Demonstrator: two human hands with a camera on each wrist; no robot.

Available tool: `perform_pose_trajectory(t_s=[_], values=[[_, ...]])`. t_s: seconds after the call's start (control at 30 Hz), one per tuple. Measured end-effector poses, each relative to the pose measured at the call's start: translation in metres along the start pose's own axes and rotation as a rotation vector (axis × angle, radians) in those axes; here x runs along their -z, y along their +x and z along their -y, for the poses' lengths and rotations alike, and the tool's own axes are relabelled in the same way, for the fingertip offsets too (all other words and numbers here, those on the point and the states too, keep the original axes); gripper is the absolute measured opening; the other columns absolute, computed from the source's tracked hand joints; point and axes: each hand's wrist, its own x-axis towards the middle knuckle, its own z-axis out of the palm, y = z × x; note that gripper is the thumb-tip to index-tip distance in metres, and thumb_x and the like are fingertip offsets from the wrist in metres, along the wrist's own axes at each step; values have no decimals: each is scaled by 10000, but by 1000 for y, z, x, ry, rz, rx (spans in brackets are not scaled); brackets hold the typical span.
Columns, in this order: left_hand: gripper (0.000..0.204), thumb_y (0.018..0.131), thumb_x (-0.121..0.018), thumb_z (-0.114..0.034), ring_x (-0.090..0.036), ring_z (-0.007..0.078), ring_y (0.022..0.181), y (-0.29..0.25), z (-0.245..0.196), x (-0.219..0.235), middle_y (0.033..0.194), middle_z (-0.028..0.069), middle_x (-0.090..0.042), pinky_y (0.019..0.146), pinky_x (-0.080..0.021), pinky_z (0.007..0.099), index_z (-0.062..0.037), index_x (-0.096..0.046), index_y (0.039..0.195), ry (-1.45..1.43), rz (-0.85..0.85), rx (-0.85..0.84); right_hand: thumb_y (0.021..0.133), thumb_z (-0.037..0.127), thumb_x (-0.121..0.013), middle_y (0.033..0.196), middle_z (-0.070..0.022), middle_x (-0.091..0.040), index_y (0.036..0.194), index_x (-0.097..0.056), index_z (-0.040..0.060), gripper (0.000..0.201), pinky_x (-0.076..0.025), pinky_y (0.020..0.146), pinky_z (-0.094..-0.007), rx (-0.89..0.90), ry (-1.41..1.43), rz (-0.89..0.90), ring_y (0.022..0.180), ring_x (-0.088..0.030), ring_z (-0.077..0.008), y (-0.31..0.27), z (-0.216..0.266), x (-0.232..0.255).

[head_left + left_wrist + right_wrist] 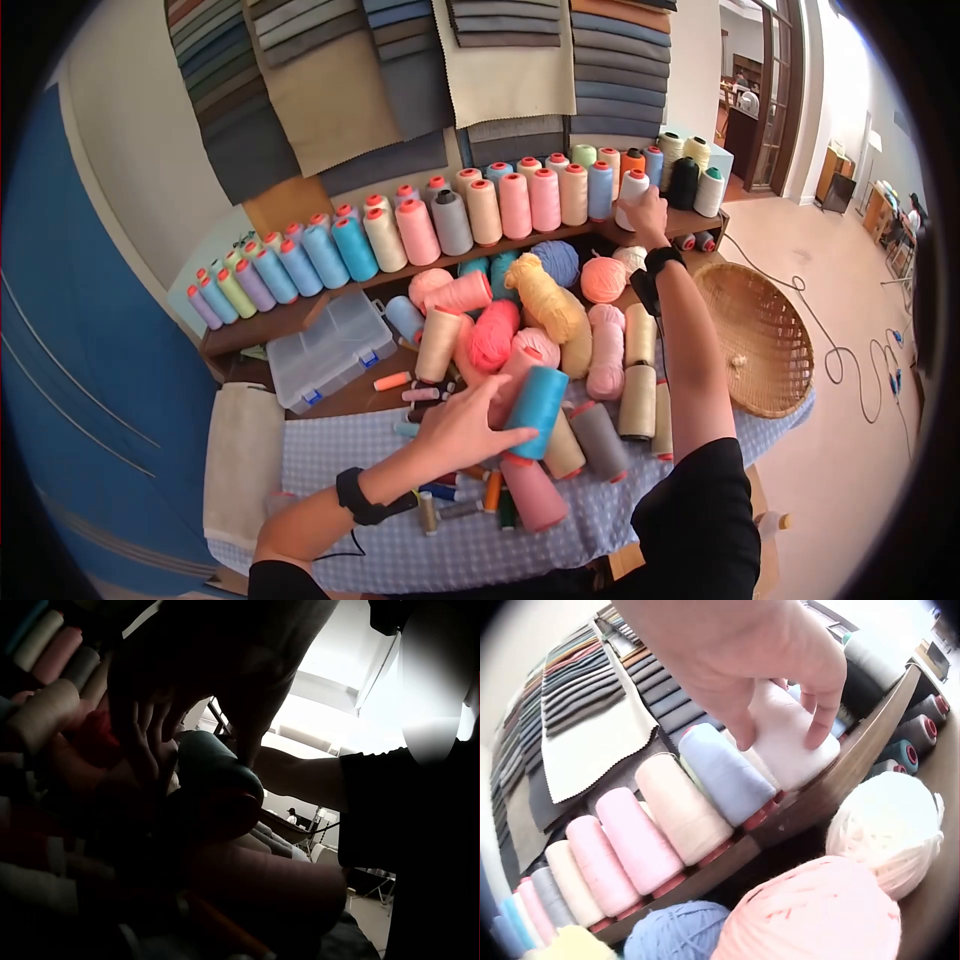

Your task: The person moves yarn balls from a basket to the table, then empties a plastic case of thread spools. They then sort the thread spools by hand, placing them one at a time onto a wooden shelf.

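Observation:
My left hand (pixel 462 428) holds a turquoise thread cone (pixel 540 398) over the pile, its thumb lying along the lower part. The left wrist view is dark, but the same cone (pixel 214 769) shows between thumb and fingers. Below it lies a pink thread cone (pixel 533 497) on the checked cloth. At the right part of the shelf, my right hand (pixel 645 214) grips a white thread cone (pixel 791 742) from above, thumb and fingers on either side of it. A light blue cone (pixel 726 774) stands just left of the white one.
Rows of thread cones line the curved wooden shelf (pixel 500 246). Yarn skeins, including a yellow one (pixel 545 300), and more cones heap in the middle. A clear plastic case (pixel 330 345) lies left, a woven basket (pixel 755 335) right. Small spools lie on the checked cloth (pixel 330 450).

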Motion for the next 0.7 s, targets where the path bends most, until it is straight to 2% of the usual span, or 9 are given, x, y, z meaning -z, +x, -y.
perform_pose_trajectory(t_s=[0.3,0.37,0.4,0.43,0.47,0.53,0.57,0.63,0.7], values=[[890,669,-703,-537,-628,306,962,8,-9,4,1077,191,-621,837,-479,367,-38,-365,1324,-11,192,94,683,272,-721,1028,-225,-606,1126,-509,56,537,-467,855,-404,193,99,-10,1004,-578,-355,37,-47,-38],[866,680,-704,-508,-627,306,966,8,-3,-4,1087,194,-619,839,-480,364,-40,-361,1323,-55,187,65,707,248,-703,936,-147,-647,1113,-550,17,491,-505,744,-338,144,63,41,847,-643,-255,33,-39,-25],[843,672,-693,-502,-629,332,931,9,0,-6,1045,204,-624,819,-485,384,-37,-379,1301,-106,161,44,743,287,-670,809,-102,-659,999,-614,10,381,-514,600,-314,312,-148,-132,667,-641,-184,25,-38,-19],[820,664,-682,-495,-631,357,895,10,3,-9,1004,213,-630,799,-491,405,-35,-398,1280,-159,136,25,743,287,-670,809,-102,-659,999,-614,10,381,-514,600,-314,316,-157,-121,667,-641,-184,14,-23,-2],[799,670,-696,-462,-633,357,896,9,8,-13,1017,236,-623,814,-487,395,-11,-408,1264,-235,88,-11,768,309,-647,760,-85,-653,946,-634,9,349,-501,546,-299,476,-299,197,616,-625,-162,2,-4,20],[741,714,-727,-346,-611,275,990,9,6,-8,1091,214,-606,860,-474,355,41,-394,1251,-348,92,-19,808,357,-617,692,-60,-642,848,-662,7,355,-482,483,-280,413,-270,626,557,-601,-143,-45,49,62],[709,747,-734,-277,-596,212,1022,9,4,-5,1113,184,-605,880,-465,328,55,-375,1259,-378,83,-31,823,384,-612,671,-53,-635,804,-670,7,382,-476,473,-276,196,-104,718,550,-594,-145,-84,77,81],[646,773,-724,-188,-554,181,1063,12,0,-4,1142,142,-565,864,-476,331,42,-371,1262,-589,47,-81,821,433,-628,742,-66,-643,899,-655,3,438,-482,505,-259,346,-129,942,609,-602,-132,-136,103,118],[658,790,-706,-159,-556,190,1056,16,-5,0,1167,151,-536,857,-481,323,36,-324,1289,-683,2,-61,811,459,-641,856,-91,-638,1037,-607,3,510,-492,560,-248,309,131,1190,690,-606,-130,-178,108,134]])
